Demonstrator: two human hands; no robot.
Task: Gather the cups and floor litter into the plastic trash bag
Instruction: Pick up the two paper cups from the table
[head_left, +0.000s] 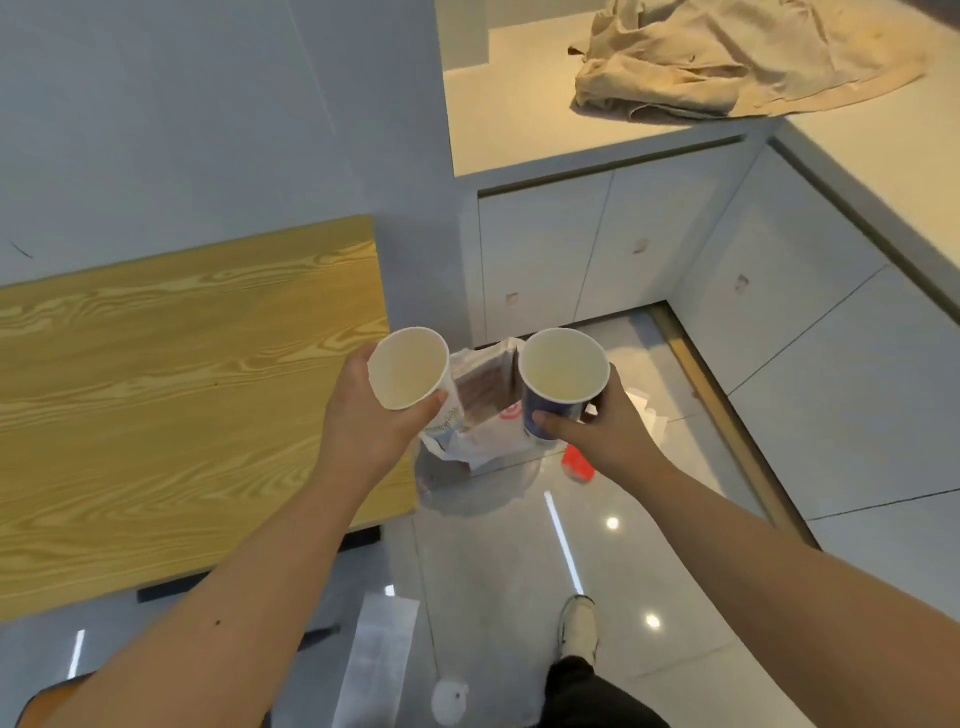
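Note:
My left hand (363, 415) grips a white paper cup (410, 369), its open mouth facing me. A dark blue paper cup (563, 374) is held the same way in my right hand (602, 421). Both cups are side by side in the air, above a white plastic bag (488, 400) that stands open on the floor between them. On the floor lie a red scrap (577, 463) and white paper litter (647, 410) to the right of the bag, a crumpled white wad (450, 702) near my foot, and a white paper strip (379, 660).
A wooden table (182, 405) fills the left side. Grey cabinets (623, 249) line the back and right, with a beige cloth (737, 57) heaped on the counter. My shoe (577, 623) stands on the glossy grey floor.

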